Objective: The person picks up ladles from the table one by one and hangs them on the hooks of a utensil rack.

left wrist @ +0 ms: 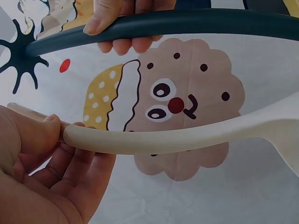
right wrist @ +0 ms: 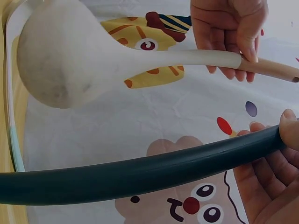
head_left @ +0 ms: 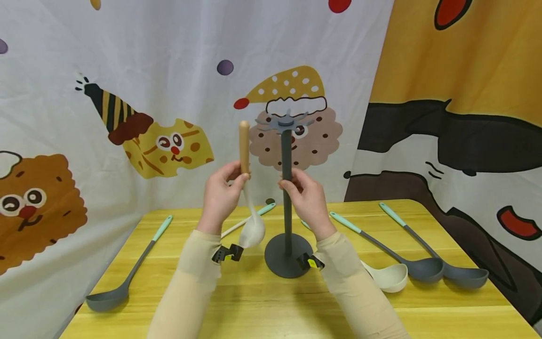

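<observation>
My left hand (head_left: 221,195) pinches a white ladle (head_left: 252,230) where its wooden handle (head_left: 244,146) meets the white shaft. The ladle is upright, handle end up and bowl hanging down over the table. To its right stands a dark grey utensil stand (head_left: 287,155) with a round base on the table and a ring of hooks (head_left: 286,123) at the top. My right hand (head_left: 308,200) grips the stand's post at about mid-height, thumb on one side and fingers behind, as the right wrist view shows at the post (right wrist: 140,179). The hooks carry nothing.
A grey ladle with a mint handle (head_left: 139,263) lies at the left of the wooden table (head_left: 254,306). Behind my left hand lies a white utensil with a mint handle (head_left: 267,208). On the right lie a white ladle (head_left: 391,278) and two grey ladles, one nearer (head_left: 425,270), one farther right (head_left: 466,277).
</observation>
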{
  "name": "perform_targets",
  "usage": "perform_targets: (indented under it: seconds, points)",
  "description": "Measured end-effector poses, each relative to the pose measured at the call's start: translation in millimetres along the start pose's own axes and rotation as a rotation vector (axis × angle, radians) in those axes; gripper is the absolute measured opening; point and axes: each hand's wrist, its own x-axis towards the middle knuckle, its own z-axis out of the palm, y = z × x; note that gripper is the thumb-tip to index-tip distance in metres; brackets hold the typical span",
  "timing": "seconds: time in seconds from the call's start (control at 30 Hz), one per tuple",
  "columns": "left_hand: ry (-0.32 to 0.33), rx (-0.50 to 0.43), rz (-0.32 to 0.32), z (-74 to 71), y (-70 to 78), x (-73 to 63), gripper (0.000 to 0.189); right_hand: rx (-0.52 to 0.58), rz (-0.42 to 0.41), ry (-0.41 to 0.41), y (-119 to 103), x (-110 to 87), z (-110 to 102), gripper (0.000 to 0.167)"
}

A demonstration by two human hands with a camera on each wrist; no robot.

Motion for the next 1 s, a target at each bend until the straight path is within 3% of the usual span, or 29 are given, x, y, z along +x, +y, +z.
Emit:
perform_targets:
  seconds: [0.23,0.63,0.73,0.8,1.0]
  points:
    - [0.011,-0.022,0.031,0.6,8.0,8.9,0.021,-0.006,-0.009,0.0,1,0.8,0,0.015]
    - [0.007,-0.059,0.031,5.7,15.3,13.6,0.023,-0.01,0.022,0.01,-1,1.8,2,0.015]
    - [0.001,-0.068,0.037,8.3,15.1,13.1,0.023,-0.029,0.02,0.007,-21,-1.2,0,0.012]
    - [-0.005,-0.069,0.042,9.6,15.2,12.7,0.023,-0.035,0.021,0.006,-22,-1.3,-1,0.012]
    - [-0.043,-0.061,0.034,14.4,16.9,11.5,0.023,-0.007,0.007,0.008,-1,1.0,1,0.016]
